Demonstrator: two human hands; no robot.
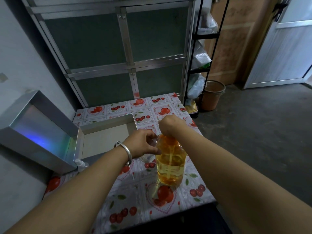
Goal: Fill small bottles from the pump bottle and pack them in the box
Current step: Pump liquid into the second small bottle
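Currently pump bottle (170, 163) stands mid-table, pump head pressed under clenched right hand (170, 125); small bottle (152, 141) gripped in left hand (142, 143) at spout. Misaligned mouth → liquid spilled on tablecloth (192, 198). Box (108, 125) open at back-left, empty as far as seen.

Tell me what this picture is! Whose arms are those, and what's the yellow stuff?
The camera sits on a person's head and looks down, so you see that person's own two arms. There is no robot. The right hand presses on top of a big pump bottle holding yellow liquid. The left hand, with a silver bangle on its wrist, holds a small clear bottle beside the pump. They stand on a table covered with a fruit-patterned cloth. Behind is an open box, empty as far as I can see, with its shiny lid tilted up. Another small bottle waits by the box.
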